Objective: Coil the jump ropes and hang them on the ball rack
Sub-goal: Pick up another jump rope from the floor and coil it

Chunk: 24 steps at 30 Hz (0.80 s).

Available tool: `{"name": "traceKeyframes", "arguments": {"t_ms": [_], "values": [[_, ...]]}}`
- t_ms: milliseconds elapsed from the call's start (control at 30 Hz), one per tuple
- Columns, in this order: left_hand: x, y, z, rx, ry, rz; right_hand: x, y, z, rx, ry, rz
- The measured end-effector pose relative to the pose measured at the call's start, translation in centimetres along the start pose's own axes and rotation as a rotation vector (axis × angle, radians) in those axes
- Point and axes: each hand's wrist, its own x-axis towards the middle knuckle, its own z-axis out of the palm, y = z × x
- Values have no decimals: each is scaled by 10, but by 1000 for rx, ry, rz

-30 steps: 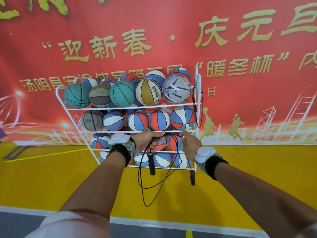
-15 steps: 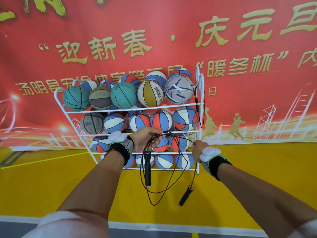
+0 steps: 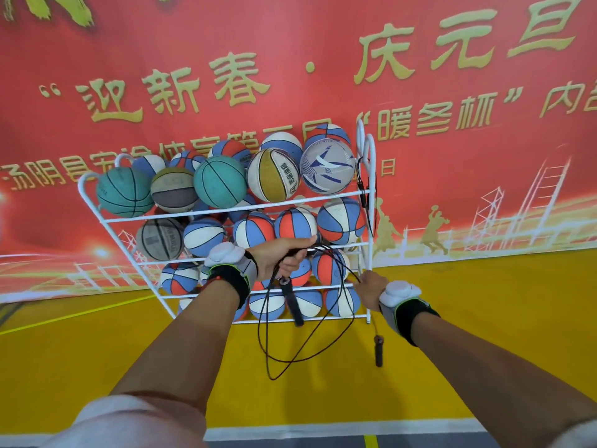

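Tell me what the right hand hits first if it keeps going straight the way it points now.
Probably the ball rack: the right hand points up and forward at the white right end post, just past its knuckles. Depth is unclear, so it might slip past the post toward the red-and-blue ball behind.

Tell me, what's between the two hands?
In the head view, thin black jump rope cord stretches from the left hand to the right hand, in front of the ball rack.

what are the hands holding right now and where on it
Both hold one black jump rope: the left hand grips the gathered cord loops, the right hand pinches the cord above a dangling handle.
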Motion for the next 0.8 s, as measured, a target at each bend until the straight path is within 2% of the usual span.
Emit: {"name": "traceKeyframes", "arguments": {"t_ms": [167, 333, 533, 600, 700, 800], "values": [[24, 6, 5, -112, -62, 24, 2, -24, -8, 278, -108, -133], [41, 17, 5, -155, -33, 54, 10, -35, -21, 553, -107, -298], [60, 36, 8, -193, 106, 58, 39, -37, -39, 622, -228, -334], [67, 42, 9, -231, 148, 70, 54, -34, -46, 554, -270, -373], [80, 50, 14, -303, 177, 91, 72, -28, -52, 341, -203, -482], [95, 57, 19, -353, 177, 117, 91, -21, -60, 453, -177, -455]]}}
